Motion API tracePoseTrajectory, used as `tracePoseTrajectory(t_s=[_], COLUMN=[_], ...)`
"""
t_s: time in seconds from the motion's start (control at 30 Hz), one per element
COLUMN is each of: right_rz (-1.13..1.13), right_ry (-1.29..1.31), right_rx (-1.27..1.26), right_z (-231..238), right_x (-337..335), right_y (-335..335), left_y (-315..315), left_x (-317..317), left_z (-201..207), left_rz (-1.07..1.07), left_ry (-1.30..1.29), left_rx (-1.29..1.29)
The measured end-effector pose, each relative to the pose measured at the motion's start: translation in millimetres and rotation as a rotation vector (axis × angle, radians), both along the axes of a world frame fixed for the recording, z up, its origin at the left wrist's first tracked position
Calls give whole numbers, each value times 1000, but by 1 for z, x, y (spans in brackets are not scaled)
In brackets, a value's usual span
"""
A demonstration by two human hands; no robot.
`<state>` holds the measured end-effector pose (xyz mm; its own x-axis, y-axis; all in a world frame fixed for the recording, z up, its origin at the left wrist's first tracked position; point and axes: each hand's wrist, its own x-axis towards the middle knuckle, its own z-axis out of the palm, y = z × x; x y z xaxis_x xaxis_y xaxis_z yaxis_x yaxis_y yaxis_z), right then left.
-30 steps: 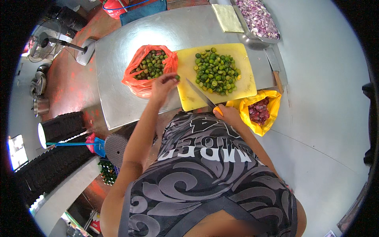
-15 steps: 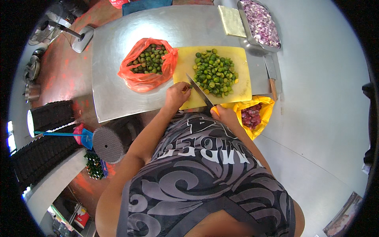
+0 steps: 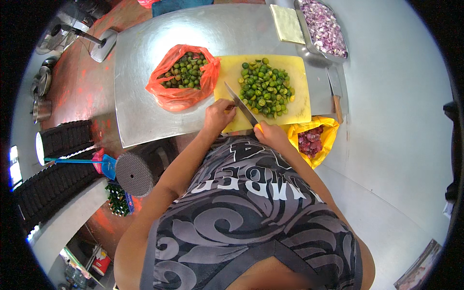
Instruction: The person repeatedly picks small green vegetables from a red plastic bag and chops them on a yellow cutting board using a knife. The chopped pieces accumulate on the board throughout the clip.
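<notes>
My right hand (image 3: 271, 135) is wrapped round the yellow handle of a kitchen knife (image 3: 244, 108), its blade pointing up and left over the yellow cutting board (image 3: 302, 72). Beside the blade, at the board's left edge, my left hand (image 3: 219, 114) has its fingers curled together; whatever they pinch is too small and hidden to make out. A heap of cut green calamansi (image 3: 266, 89) covers the board's middle and right. Whole calamansi (image 3: 186, 71) fill an open orange plastic bag (image 3: 176, 100) to the left of the board.
All this stands on a metal table (image 3: 133, 96). At the far right are a metal tray (image 3: 314, 50) of chopped onions (image 3: 325, 29) and a folded cloth (image 3: 287, 23). A second knife (image 3: 337, 104) with a wooden handle lies by the wall. A yellow bag (image 3: 331, 140) holds dark red pieces.
The knife has shifted slightly up and left, together with my right hand. My left hand stays at the board's left edge with its fingers curled. The whole view has shifted slightly.
</notes>
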<state>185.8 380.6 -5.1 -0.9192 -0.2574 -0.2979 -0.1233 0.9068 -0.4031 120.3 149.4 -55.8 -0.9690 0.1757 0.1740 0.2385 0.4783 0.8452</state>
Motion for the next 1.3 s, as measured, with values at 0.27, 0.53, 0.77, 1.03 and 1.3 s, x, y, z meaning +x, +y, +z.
tracePoseTrajectory(t_s=[0.27,0.53,0.77,1.03,1.3], right_rz=[-102,-94,-96,90,46], right_ry=[25,-81,123,-130,-62], right_rx=[-92,21,-102,-128,-218], right_z=[-31,-47,-45,-38,-18], right_x=[-31,52,64,28,12], right_y=[-42,8,29,23,61], left_y=[-1,-1,-48,-116,-126], left_x=[1,-1,-61,-150,-168], left_z=[-2,0,25,30,29], left_rz=[-12,27,234,145,62], left_ry=[41,-74,101,-103,-267], left_rx=[15,-3,-137,-860,-1062])
